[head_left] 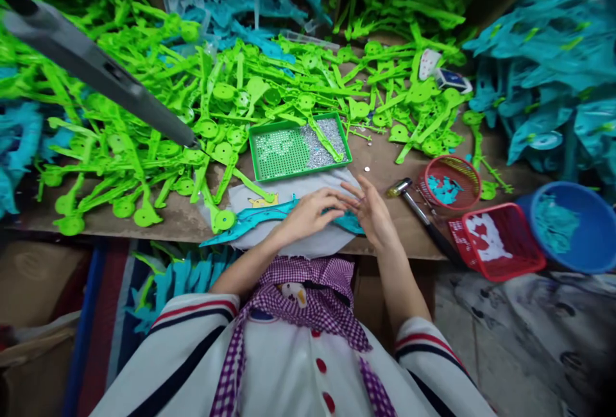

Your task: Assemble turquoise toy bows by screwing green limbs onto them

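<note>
My left hand (312,213) reaches over a long curved teal plastic part (260,219), its fingers stretched toward the right and thumb apart from them. Its fingertips meet those of my right hand (375,215), which is tilted up with fingers extended. Whether anything tiny lies between the fingertips is too small to tell. The teal part lies on a pale cloth (308,247) at the table's front edge, its middle hidden by my hands. Just beyond stands a green perforated tray (279,175) with small silvery pieces (320,147); a bright green plastic part (323,138) rests across it.
Bright green parts (144,115) are heaped across the back and left. A grey pole (106,74) slants in from upper left. To the right lie a hammer (421,212), red baskets (452,179) and a blue basin (594,224). Teal parts (543,64) pile up behind them.
</note>
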Demonstrator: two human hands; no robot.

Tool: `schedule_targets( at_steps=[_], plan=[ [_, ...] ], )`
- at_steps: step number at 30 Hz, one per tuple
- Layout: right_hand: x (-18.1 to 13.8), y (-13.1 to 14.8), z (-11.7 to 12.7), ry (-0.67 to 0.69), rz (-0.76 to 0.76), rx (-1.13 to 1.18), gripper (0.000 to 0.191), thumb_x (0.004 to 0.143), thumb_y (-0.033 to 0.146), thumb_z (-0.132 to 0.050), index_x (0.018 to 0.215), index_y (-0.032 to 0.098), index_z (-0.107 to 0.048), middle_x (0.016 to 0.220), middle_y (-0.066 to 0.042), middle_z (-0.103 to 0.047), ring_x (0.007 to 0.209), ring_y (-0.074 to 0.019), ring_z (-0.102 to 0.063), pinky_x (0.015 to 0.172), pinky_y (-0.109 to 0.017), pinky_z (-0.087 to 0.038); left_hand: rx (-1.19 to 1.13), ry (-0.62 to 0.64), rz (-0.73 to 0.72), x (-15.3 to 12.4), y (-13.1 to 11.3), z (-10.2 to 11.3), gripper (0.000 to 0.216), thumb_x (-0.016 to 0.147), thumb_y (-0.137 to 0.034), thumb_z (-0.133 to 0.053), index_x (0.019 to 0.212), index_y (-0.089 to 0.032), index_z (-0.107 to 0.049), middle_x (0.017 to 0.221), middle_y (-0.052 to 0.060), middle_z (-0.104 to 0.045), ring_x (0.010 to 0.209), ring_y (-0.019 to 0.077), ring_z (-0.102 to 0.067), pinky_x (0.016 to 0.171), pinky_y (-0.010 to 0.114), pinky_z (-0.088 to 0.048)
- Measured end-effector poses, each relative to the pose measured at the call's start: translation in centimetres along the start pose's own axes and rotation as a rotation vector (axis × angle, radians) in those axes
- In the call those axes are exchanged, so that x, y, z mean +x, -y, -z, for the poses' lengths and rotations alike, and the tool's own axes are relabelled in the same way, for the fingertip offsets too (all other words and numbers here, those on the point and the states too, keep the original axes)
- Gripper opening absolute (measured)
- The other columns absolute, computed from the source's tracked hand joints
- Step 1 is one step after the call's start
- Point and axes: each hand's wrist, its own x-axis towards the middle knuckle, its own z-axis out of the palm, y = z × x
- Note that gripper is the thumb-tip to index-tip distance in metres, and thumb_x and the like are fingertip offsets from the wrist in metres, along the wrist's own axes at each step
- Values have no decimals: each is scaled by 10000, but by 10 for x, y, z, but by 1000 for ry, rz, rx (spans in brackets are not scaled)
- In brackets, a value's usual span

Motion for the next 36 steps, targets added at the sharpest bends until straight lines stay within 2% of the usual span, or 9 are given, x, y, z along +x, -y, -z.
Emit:
schedule_targets(
  at_steps=[3,9,12,15,20,23,25,30,36],
  plan=[
    [29,1,-6,-62,57,165,476,869,640,-567,1202,300,-579,1221,-62,-715,1014,-198,-721,899,-397,-581,-3,-14,-33,-25,2,-10,135,977,-233,-600,1011,-194,-725,1172,85,-721,1069,195,-689,927,352,-520],
    [23,16,5,-206,211,-119,399,794,535,-723,1069,253,-665,922,-8,-725,660,-122,-671,653,-283,-560,-64,-188,-61,-31,16,-18,95,957,-210,-636,956,-184,-727,1019,73,-776,983,194,-725,883,350,-512],
    [-1,24,-7,-292,343,-267,333,913,522,-601,1039,234,-709,800,-8,-706,667,-132,-657,659,-290,-550,-14,-132,-154,-27,18,-17,102,959,-192,-627,976,-173,-725,1031,80,-780,990,196,-728,880,348,-496],
    [13,23,-14,-174,460,-403,327,917,513,-607,1038,236,-731,860,-24,-725,769,-159,-679,758,-333,-561,53,-51,-196,-27,20,-17,135,971,-184,-594,984,-176,-728,1048,84,-780,1006,201,-722,900,360,-486],
    [68,40,1,-268,422,-288,397,846,563,-662,1040,217,-690,749,7,-637,577,-123,-571,562,-281,-490,193,84,-183,-38,27,-11,245,999,-163,-494,1041,-206,-732,1134,82,-767,1053,198,-700,928,380,-446],
    [53,70,-3,-326,527,-250,314,942,482,-573,1094,224,-671,646,43,-524,508,-102,-466,497,-248,-392,153,55,-117,-51,27,0,228,1007,-207,-505,1027,-210,-733,1133,83,-762,1059,208,-693,957,404,-430],
    [28,78,-19,-234,552,-317,286,982,444,-522,1052,221,-687,595,51,-483,489,-102,-412,479,-248,-338,46,-22,-13,-58,23,8,211,976,-345,-607,1097,-218,-723,1255,108,-714,1178,250,-646,1032,445,-404],
    [-14,36,-64,493,482,-754,238,957,276,-515,804,201,-682,648,-1,-619,588,-130,-537,584,-266,-409,-618,-64,273,-47,3,18,655,904,-718,-536,1293,-206,-661,1299,141,-675,1219,278,-614,1042,409,-454],
    [-23,36,-59,537,488,-854,167,940,299,-584,1035,273,-718,1042,-52,-735,940,-227,-686,832,-371,-533,-1029,-329,539,12,14,19,429,816,-569,-758,811,-152,-659,741,14,-647,728,124,-607,710,249,-484]
  ],
)
